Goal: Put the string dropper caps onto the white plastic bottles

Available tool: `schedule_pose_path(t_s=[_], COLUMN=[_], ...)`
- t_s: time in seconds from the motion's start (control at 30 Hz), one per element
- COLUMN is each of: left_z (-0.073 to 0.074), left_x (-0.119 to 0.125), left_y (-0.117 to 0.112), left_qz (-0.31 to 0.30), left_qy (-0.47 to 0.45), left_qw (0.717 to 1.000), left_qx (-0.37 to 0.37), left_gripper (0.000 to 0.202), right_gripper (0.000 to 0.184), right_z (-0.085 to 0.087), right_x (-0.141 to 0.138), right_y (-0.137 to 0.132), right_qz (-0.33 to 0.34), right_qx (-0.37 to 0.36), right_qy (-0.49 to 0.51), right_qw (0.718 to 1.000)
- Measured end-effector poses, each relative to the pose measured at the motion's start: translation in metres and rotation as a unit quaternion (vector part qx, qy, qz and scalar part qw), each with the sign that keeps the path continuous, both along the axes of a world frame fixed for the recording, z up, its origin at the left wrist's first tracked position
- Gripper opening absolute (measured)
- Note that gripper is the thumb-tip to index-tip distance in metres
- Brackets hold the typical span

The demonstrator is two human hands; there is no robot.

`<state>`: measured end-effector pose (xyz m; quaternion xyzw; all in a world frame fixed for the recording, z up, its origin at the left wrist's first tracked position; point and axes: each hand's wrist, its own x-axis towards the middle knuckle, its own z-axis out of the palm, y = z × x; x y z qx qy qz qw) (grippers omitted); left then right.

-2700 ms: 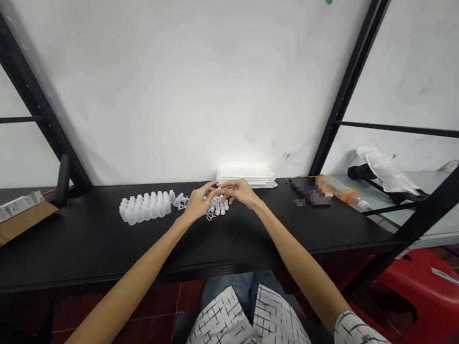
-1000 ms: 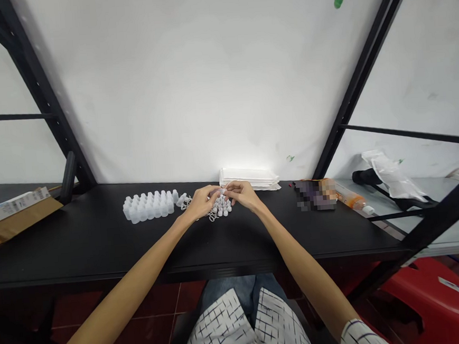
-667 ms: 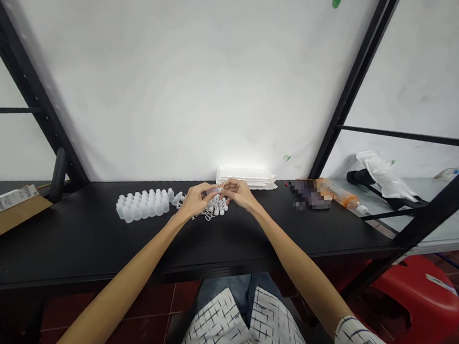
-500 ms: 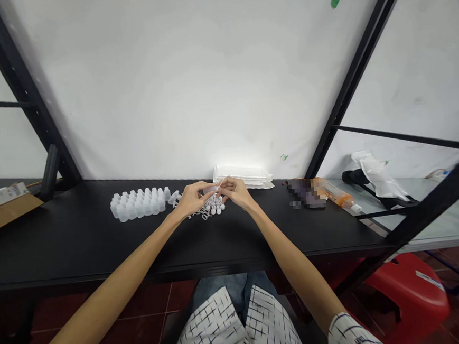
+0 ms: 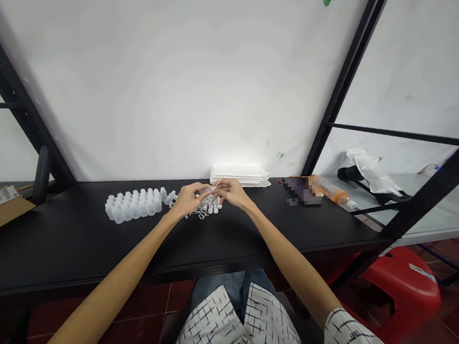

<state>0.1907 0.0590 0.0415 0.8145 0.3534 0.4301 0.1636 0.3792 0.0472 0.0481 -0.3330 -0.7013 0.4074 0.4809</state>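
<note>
Head view: two bare hands, left hand (image 5: 190, 200) and right hand (image 5: 233, 193), fingers pinched on one small white plastic piece (image 5: 210, 188), above a cluster of white plastic caps (image 5: 212, 206) on a black tabletop (image 5: 60, 249).

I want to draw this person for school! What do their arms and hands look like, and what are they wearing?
The left hand and the right hand are bare, with no gloves. The left arm and the right arm are bare too. The right arm comes out of a white sleeve with thin black lines that make a checked pattern.
</note>
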Motion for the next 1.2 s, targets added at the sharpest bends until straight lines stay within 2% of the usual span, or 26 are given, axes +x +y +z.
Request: schedule_pose_path(t_s=[0.2, 0.6, 0.93, 1.2], left_z=[-0.0015, -0.0015, -0.0048, -0.0006], left_x=[-0.0008, 0.0012, 0.0014, 0.0027], left_y=[0.0006, -0.0022, 0.0001, -0.0019], left_qz=[-0.019, -0.032, -0.029, 0.019], left_qy=[-0.012, -0.011, 0.007, 0.004], left_qw=[1.000, 0.997, 0.985, 0.995], left_qx=[0.005, 0.066, 0.171, 0.101], left_gripper=[0.039, 0.033, 0.027, 0.030], right_gripper=[0.034, 0.034, 0.027, 0.030], right_z=[0.0010, -0.0017, 0.0039, 0.0046], right_x=[-0.0014, -0.0019, -0.0017, -0.0016], right_y=[-0.0025, 0.0001, -0.0062, -0.0045], right_qz=[0.004, 0.005, -0.002, -0.016], right_qx=[-0.013, -0.041, -0.053, -0.028], right_qy=[0.012, 0.057, 0.076, 0.056], right_qw=[1.000, 0.997, 0.996, 0.998])
